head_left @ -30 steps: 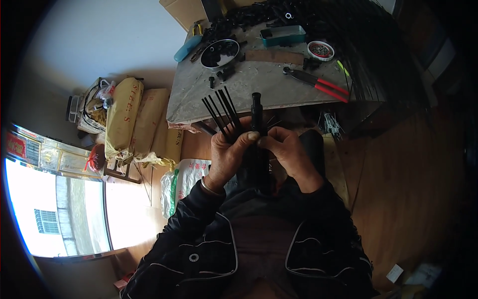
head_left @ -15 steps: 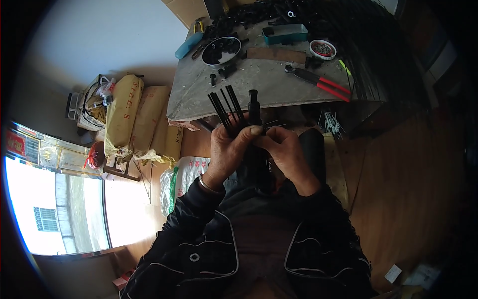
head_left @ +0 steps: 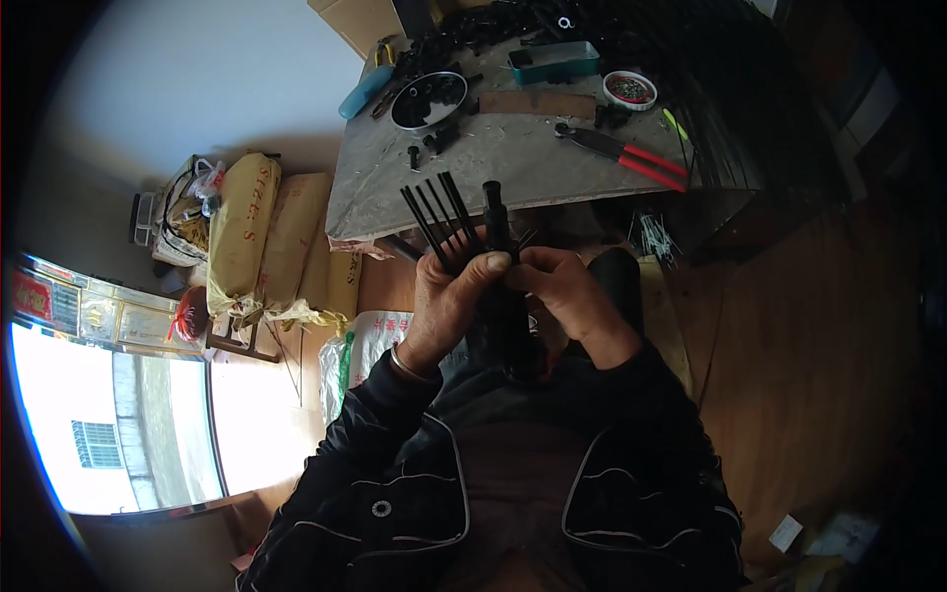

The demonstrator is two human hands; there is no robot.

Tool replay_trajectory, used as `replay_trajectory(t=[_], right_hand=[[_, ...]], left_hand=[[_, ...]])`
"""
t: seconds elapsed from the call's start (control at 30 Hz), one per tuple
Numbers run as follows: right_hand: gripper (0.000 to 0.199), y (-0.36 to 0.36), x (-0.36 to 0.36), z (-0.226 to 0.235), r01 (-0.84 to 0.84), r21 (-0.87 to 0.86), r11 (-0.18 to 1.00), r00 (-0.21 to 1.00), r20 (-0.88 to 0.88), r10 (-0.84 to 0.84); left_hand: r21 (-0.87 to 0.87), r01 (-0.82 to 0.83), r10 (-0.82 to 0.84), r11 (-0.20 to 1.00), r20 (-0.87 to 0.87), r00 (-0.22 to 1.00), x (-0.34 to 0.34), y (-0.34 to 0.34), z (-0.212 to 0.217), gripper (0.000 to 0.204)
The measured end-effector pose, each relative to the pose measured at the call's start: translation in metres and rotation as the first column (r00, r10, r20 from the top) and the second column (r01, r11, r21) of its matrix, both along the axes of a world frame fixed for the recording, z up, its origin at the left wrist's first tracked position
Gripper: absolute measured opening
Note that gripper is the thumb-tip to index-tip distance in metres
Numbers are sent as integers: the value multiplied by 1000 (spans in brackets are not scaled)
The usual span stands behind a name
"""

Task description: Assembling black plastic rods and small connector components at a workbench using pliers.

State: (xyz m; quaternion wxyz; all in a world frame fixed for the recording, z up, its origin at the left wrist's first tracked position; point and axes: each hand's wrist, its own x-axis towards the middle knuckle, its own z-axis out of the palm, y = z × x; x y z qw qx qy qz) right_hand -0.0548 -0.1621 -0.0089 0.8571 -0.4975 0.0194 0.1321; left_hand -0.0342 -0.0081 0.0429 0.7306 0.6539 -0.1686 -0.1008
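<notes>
What looks like a black umbrella frame (head_left: 508, 321) is upright in front of my lap, with a stepped black tube (head_left: 495, 212) rising from its top. My left hand (head_left: 436, 306) wraps round it, thumb pressed against the tube. Several thin black ribs (head_left: 434, 217) fan up out of the same hand, left of the tube. Close by on the right, my right hand (head_left: 574, 301) is closed in a pinch at the frame's side. Thin dark rod ends (head_left: 528, 238) stick out just above its fingers. The exact spot it pinches is hidden.
On the grey table (head_left: 370, 197) lie red-handled pliers (head_left: 631, 161), a bowl of black parts (head_left: 429, 102), a teal tray (head_left: 555, 65) and a dish of small metal pieces (head_left: 629, 91). Long black rods (head_left: 740, 109) cover its right side. Yellow sacks (head_left: 242, 232) stand at left.
The table appears slightly farther up and left in the view. The ribs in my left hand have spread more evenly. Both hands keep their hold on the frame.
</notes>
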Motion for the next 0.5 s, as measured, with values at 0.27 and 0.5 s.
replay_trajectory(t=[0.27,0.5], right_hand=[[20,5,-8,10,204,-478,855,970,220,-108],[25,-6,7,-3,-33,-55,998,999,23,34]], left_hand=[[-78,-5,-4,997,-110,994,3,3,-4,29],[-42,50,-54,998,-115,992,4,2,-3,32]])
